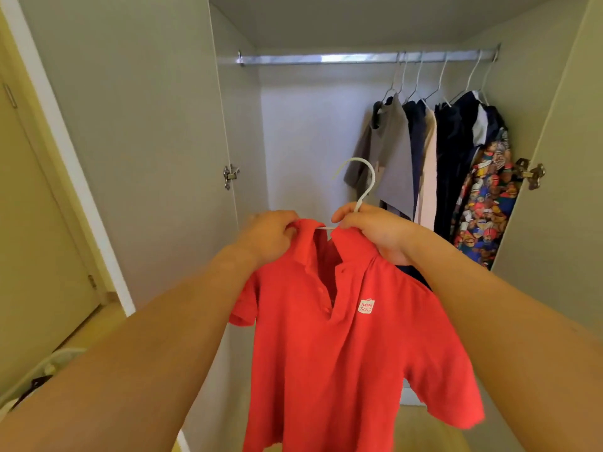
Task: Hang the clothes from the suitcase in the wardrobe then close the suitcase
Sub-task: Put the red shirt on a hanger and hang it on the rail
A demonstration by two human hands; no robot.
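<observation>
A red polo shirt (342,347) with a small white chest logo hangs on a white hanger (363,184), held up in front of the open wardrobe. My left hand (266,238) grips the shirt's collar and shoulder on the left. My right hand (375,231) holds the hanger's neck and the shirt's right shoulder, with the hook standing up above it. The metal rail (326,57) runs across the wardrobe top, well above the hook. The suitcase is out of sight.
Several garments (434,164) hang on white hangers at the rail's right end: grey, navy, cream and one colourful print. The rail's left half is bare. Both wardrobe doors (130,151) stand open with metal latches. A cream room door stands at far left.
</observation>
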